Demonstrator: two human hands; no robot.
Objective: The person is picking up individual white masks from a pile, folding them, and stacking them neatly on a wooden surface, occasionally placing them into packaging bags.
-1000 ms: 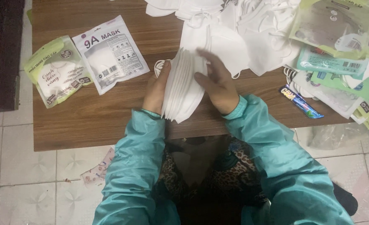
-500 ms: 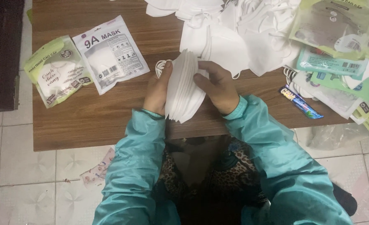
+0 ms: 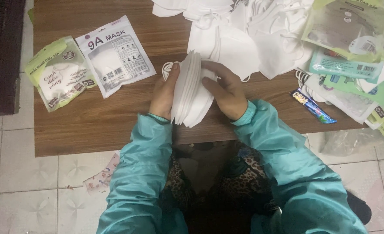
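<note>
At frame centre, the left hand (image 3: 163,93) and right hand (image 3: 226,93) press a stack of white masks (image 3: 192,93) between them, grip closed flat on both faces, keeping edges aligned above the surface (image 3: 92,125).

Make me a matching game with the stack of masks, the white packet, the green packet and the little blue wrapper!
Things:
1. stack of white masks
2. white packet
3. green packet
4. blue wrapper

Places:
A. far left on the table
B. near the right table edge
C. between left hand and right hand
D. just right of the green packet

Pairs: 1-C, 2-D, 3-A, 4-B
</note>
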